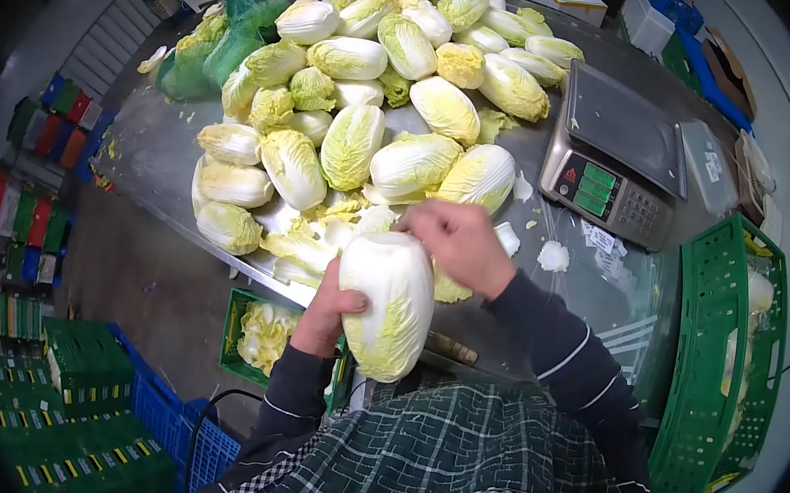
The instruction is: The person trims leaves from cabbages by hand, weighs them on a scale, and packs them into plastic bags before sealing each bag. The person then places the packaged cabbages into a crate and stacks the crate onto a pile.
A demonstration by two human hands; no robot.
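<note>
Plaid apron [465, 446] nearest, left grip [325, 314] clasps a plump white cabbage [388, 308], yellowish below; right grip [464, 246] unclear.

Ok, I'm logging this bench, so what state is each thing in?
Left hand: gripping the held cabbage
Right hand: fingers bent at its base end
Held cabbage: raised, leaves closed
Other cabbages: heaped on the table
Scale: on, display lit, pan bare
Mesh bag: slumped
Lower crate: holding loose leaves
</note>
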